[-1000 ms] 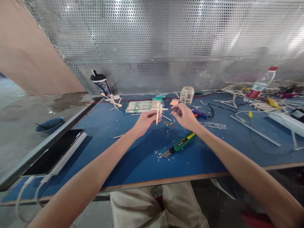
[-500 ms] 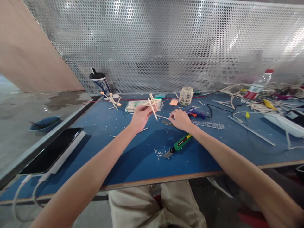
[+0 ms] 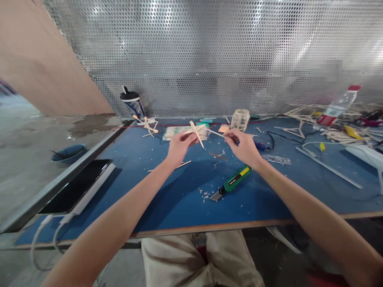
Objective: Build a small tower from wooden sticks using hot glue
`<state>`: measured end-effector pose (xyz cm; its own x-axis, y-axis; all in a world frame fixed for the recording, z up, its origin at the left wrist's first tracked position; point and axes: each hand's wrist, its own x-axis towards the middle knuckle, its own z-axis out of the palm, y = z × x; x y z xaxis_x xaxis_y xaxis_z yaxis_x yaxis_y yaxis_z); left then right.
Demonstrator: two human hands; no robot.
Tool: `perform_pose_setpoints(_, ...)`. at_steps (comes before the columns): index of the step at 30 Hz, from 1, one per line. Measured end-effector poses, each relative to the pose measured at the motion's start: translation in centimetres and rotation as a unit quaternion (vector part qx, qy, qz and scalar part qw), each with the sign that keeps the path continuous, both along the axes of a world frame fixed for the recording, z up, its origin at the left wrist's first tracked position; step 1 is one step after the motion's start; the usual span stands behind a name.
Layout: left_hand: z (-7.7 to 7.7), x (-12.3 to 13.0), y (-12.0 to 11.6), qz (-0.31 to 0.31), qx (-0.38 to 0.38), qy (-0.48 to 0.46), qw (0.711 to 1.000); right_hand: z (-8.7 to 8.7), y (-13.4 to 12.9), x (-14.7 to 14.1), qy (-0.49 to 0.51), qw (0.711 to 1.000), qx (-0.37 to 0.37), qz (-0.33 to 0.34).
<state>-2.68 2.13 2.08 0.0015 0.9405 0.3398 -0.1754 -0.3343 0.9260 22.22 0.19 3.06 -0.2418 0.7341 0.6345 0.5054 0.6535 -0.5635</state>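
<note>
My left hand [image 3: 180, 146] pinches a small piece made of crossed wooden sticks [image 3: 197, 133] above the blue table. To its right, my right hand [image 3: 241, 146] holds one thin stick [image 3: 214, 132] between its fingertips, and the stick's far end points at the crossed piece. Whether the two touch is too small to tell. Below the hands lies a green utility knife [image 3: 236, 180] with its blade out, beside some wood shavings [image 3: 205, 195]. A loose stick [image 3: 183, 164] rests on the table under my left wrist.
Behind the hands are a bag of sticks [image 3: 172, 133], a glass jar [image 3: 239, 120] and a tumbler [image 3: 133, 103]. A phone [image 3: 76, 186] with cables lies at the left. At the right stand a bottle [image 3: 338, 107] and piled sticks [image 3: 336, 134].
My right hand has lifted and moved right and away from the left, with its stick now angled toward the crossed sticks. The whole view has shifted slightly.
</note>
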Motion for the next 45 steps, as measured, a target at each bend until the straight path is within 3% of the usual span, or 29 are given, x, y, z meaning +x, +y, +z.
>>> perform_pose_setpoints(8,0.0,0.1,-0.4,0.008,-0.019,0.024,0.999,0.2,-1.5,-0.5,0.039,0.997,0.058,-0.024)
perform_pose_setpoints(18,0.1,0.3,-0.6,0.003,-0.01,0.029,1.0,0.2,-2.0,-0.7,0.051,0.998,0.044,-0.001)
perform_pose_setpoints(24,0.4,0.5,-1.0,-0.004,0.002,0.052,0.999,0.1,-2.0,-1.0,0.04,0.999,-0.011,0.019)
perform_pose_setpoints(31,0.6,1.1,-2.0,-0.006,0.017,0.114,0.993,-0.7,-2.1,-1.8,0.06,0.983,-0.153,0.082)
perform_pose_setpoints(45,0.5,1.5,-2.4,-0.003,0.021,0.144,0.989,-0.8,-2.0,-2.2,0.045,0.968,-0.222,0.106)
